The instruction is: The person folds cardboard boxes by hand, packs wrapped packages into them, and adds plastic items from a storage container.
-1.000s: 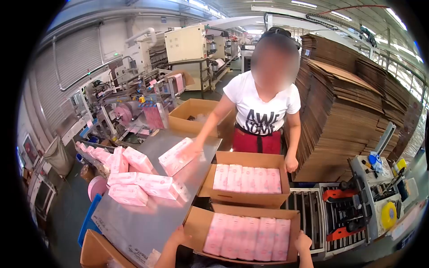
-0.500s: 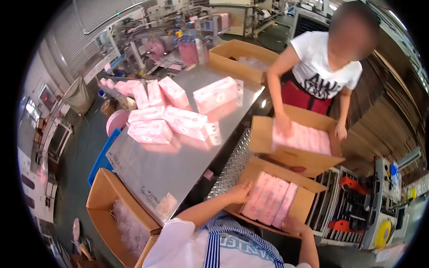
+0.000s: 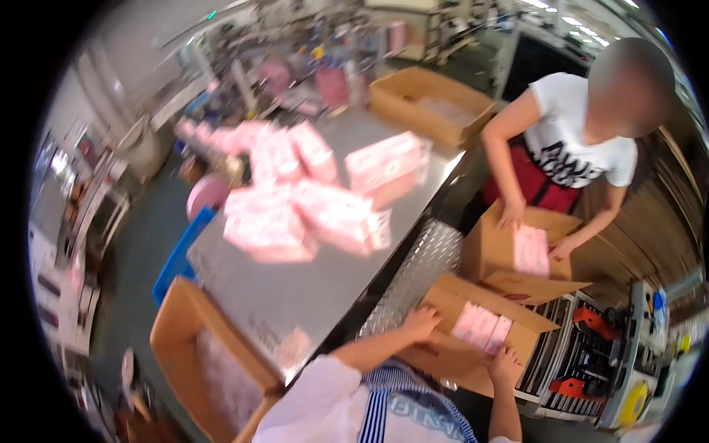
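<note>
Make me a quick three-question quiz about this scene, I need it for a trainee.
1. True or false: the carton in front of the co-worker is open.
2. What lies loose on the metal table? a) yellow tape b) pink packs c) folded boxes
3. Where are the wearer's left hand and right hand?

Key: 1. True. 2. b. 3. Both at the near carton, which also holds pink packs.

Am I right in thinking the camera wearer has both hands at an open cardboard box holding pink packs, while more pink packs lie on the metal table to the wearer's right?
Not quite: the metal table with more pink packs is to the wearer's left, as the head view shows. The wearer's left hand and right hand are indeed at the cardboard box.
</note>
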A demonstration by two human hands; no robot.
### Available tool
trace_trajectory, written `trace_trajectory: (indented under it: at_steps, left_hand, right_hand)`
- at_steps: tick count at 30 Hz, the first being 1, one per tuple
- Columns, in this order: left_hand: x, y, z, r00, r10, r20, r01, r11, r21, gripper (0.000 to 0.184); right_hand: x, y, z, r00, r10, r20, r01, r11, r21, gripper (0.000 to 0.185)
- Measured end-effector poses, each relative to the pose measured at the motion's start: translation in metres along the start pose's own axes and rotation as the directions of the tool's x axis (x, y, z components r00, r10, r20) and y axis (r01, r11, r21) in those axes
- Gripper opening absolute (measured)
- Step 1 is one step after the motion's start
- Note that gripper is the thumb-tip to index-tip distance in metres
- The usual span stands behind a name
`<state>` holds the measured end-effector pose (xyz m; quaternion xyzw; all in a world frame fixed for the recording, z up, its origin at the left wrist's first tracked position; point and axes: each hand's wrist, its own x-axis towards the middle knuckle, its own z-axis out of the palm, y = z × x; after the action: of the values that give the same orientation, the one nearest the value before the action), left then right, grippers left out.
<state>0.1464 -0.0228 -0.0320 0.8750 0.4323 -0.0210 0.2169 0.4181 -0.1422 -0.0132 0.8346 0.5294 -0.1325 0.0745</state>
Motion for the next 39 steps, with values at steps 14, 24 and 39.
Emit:
trace_trajectory:
  at_steps: [14, 24, 39]
  left_hand:
    - [-0.029, -0.001, 0.048, 0.972, 0.152, -0.177, -0.131, 0.983, 0.127, 0.065]
    - [0.021, 0.05, -0.164, 0.957, 0.129, -0.259, -0.272, 0.704, -0.656, 0.049]
    - [-0.141, 0.165, -0.467, -0.036, 0.596, -0.802, -0.739, -0.556, -0.379, 0.062]
  right_hand:
    - [0.018, -0.044, -0.021, 0.681, -0.088, -0.727, 0.237, 0.966, 0.106, 0.051]
    - [-0.019, -0.016, 0.078, 0.922, -0.11, -0.371, 0.195, 0.96, 0.2, 0.055]
    - [-0.023, -0.021, 0.08, 0.928, -0.087, -0.362, 0.17, 0.965, 0.202, 0.055]
